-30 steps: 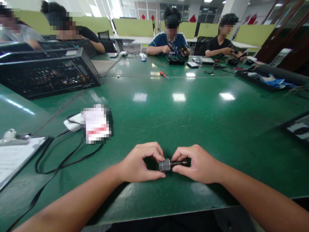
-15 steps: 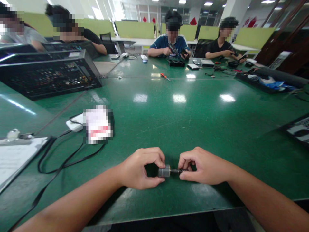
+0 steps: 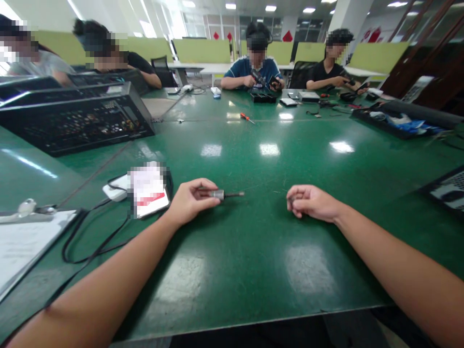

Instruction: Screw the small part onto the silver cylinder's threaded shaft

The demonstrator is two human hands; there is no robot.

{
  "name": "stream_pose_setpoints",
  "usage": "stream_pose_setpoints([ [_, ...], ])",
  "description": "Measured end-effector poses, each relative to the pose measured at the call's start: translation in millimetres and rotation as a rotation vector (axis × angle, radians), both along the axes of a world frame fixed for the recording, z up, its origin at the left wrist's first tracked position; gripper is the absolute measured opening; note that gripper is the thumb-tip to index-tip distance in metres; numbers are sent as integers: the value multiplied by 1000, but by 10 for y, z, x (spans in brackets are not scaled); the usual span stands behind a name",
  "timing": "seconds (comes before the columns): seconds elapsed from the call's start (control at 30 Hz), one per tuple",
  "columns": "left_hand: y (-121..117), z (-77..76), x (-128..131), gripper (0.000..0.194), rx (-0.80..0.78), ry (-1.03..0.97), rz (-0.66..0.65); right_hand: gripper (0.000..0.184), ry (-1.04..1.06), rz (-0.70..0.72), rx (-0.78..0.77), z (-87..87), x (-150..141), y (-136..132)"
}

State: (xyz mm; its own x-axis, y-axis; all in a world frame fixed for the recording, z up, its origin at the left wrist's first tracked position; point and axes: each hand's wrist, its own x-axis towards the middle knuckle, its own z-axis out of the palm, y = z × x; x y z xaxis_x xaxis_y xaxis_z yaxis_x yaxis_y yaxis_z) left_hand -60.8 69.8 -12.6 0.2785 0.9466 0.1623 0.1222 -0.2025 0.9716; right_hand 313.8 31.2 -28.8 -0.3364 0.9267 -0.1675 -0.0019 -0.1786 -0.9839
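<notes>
My left hand [image 3: 192, 200] pinches a small grey metal cylinder [image 3: 218, 195] between thumb and fingers, a little above the green table. From the cylinder's right end a thin dark rod [image 3: 234, 194] sticks out, lying level and ending in a small lighter tip. Off to the right and apart from it, my right hand [image 3: 308, 202] has its fingers curled together. A bit of something greyish may show at those fingertips, but it is too small to name.
A lanyard badge [image 3: 150, 191] and a white device [image 3: 118, 187] lie left, above a clipboard [image 3: 36, 241]. A black computer case [image 3: 83, 121] stands at far left. An orange screwdriver [image 3: 246, 117] lies mid-table. Several people work across the table [image 3: 261, 256]; a black tray [image 3: 398, 121] sits right.
Both hands have moved forward and away from each other. The left carries the cylinder and rod leftward. My right fingers have come off the rod, where a dark coil showed before; the rod now looks bare.
</notes>
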Motion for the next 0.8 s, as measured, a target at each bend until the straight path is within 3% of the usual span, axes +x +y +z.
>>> stream_pose_setpoints([
  [0.07,336,-71,41,43,-128,-110,168,48,63,-230,78,-78,57,350],
  [0.17,836,-128,174,41,-130,-152,246,43,96,-467,159,-106,126,884],
  [0.27,1248,-143,346,35,-104,-170,313,37,97,-612,209,-105,77,1285],
  [0.37,1528,-166,515,32,-75,-199,369,33,84,-649,241,-142,-140,1513],
  [0.47,1650,-203,633,31,-65,-222,340,30,75,-568,244,-200,-449,1632],
  [0.6,1631,-228,703,32,-74,-215,255,23,103,-473,226,-227,-778,1706],
  [0.8,1545,-208,803,31,-79,-193,189,22,131,-436,208,-198,-877,1693],
])
